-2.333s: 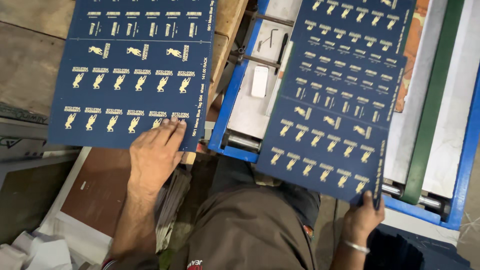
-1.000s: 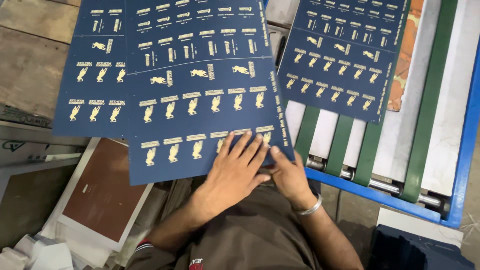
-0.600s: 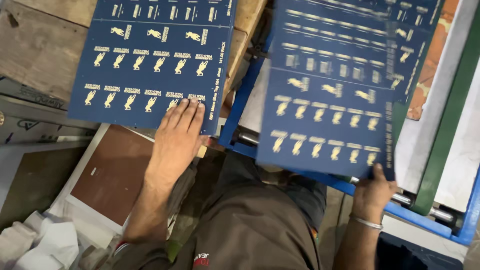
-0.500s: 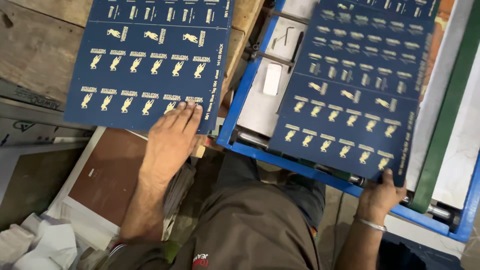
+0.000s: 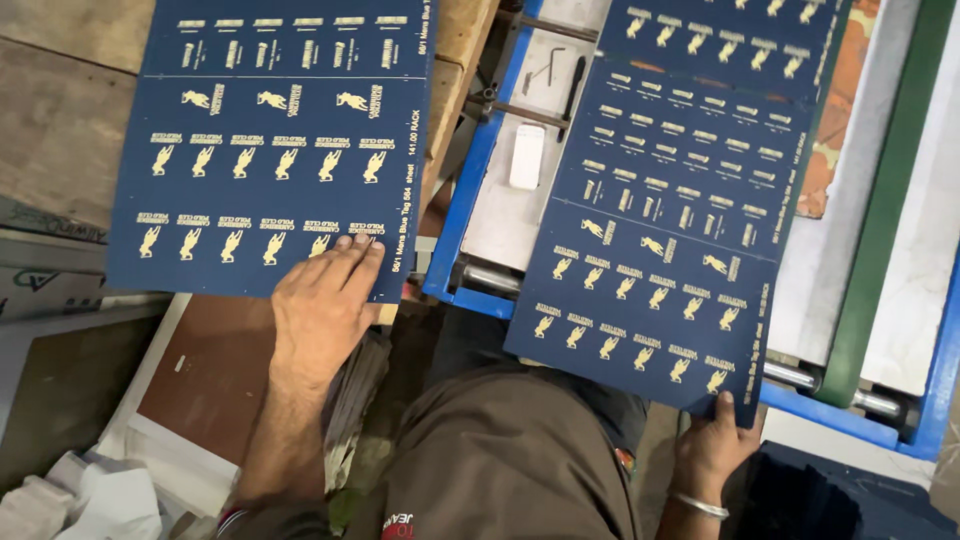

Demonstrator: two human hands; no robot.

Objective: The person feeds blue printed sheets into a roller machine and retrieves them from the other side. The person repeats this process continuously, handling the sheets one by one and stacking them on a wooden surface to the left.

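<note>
On the wooden tabletop [image 5: 60, 120] at the left of the head view lies a navy printed sheet [image 5: 270, 140] with rows of gold marks, flat, its long axis running away from the person and its near edge overhanging the tabletop's edge. Left hand [image 5: 322, 305] rests palm down on that sheet's near right corner, fingers [image 5: 350, 258] stretched out and close together, pressing rather than gripping; the sheet spreads up and to the left from the hand. Over at the right, a second navy sheet [image 5: 670, 190] of the same kind lies tilted over the blue-framed machine bed [image 5: 470, 200], its long axis slanting from the near right corner up and away. Right hand [image 5: 715, 450], a metal bangle [image 5: 700, 506] on its wrist, pinches this sheet's near right corner from below, thumb on top, closed on the edge. Green belts [image 5: 880, 230] run beside the sheet. A small white block [image 5: 527, 157] and a hex key [image 5: 545, 68] lie on the grey bed between the two sheets.
</note>
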